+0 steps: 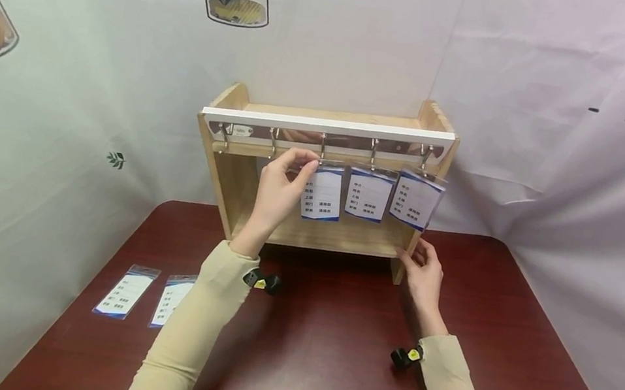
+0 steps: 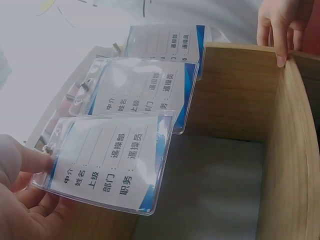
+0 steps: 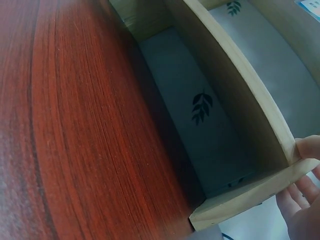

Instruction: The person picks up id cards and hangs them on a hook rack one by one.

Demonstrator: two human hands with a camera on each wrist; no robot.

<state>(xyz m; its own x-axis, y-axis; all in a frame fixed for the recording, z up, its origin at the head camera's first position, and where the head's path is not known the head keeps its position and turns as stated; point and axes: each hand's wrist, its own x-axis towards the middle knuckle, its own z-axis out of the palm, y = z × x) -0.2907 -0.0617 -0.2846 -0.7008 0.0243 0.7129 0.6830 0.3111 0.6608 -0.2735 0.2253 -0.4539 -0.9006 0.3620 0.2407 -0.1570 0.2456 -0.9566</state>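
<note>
With thumb and fingers my left hand (image 1: 279,194) pinches the top left corner of a clear ID badge holder (image 2: 107,162), which holds a white and blue printed card. This badge holder hangs at the middle metal hook (image 1: 323,146) of a wooden rack (image 1: 336,243). To its right, two similar badge holders, a middle one (image 1: 368,194) and a right one (image 1: 417,201), hang from hooks. Low on the rack's right side panel, my right hand (image 1: 424,282) grips the wood, its thumb at the front edge (image 3: 272,117) of the shelf board and its fingers around the outer side.
Two more badge holders, one at the far left (image 1: 126,291) and one partly behind my left sleeve (image 1: 171,298), lie flat on the dark red table (image 1: 321,354). Two hooks on the left, including the outermost hook (image 1: 224,137), carry no badge. A printed cloth (image 1: 356,42) hangs behind the rack.
</note>
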